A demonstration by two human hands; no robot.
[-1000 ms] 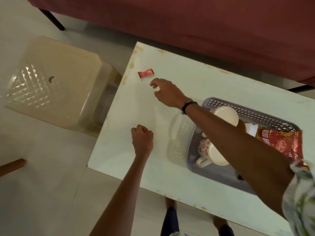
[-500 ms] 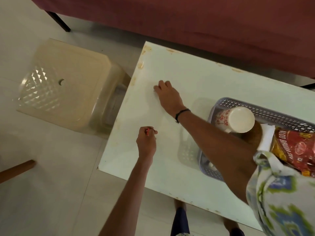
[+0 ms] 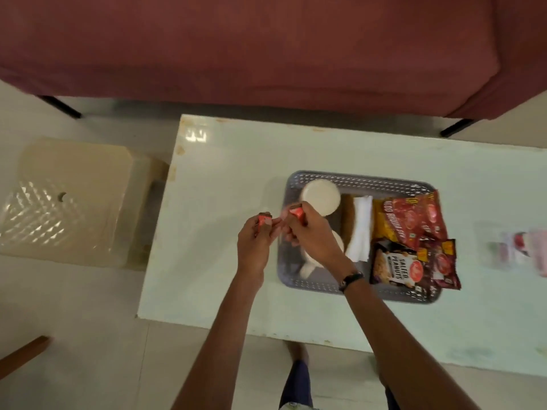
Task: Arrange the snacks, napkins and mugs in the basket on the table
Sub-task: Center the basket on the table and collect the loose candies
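Both hands have lifted off the table [image 3: 225, 161]: left hand [image 3: 254, 247] and right hand [image 3: 310, 235] each pinch one upright red candy [image 3: 264, 221], [image 3: 297, 213] at the basket [image 3: 355, 181] rim, beside a mug [image 3: 320, 196].

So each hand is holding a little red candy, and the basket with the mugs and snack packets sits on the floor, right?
Not quite: in the head view the basket sits on the white table, not the floor. The left hand and right hand do each hold a small red candy.

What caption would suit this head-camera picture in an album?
Both hands, left hand and right hand, each hold a small red candy beside the grey basket of mugs, napkins and snacks.
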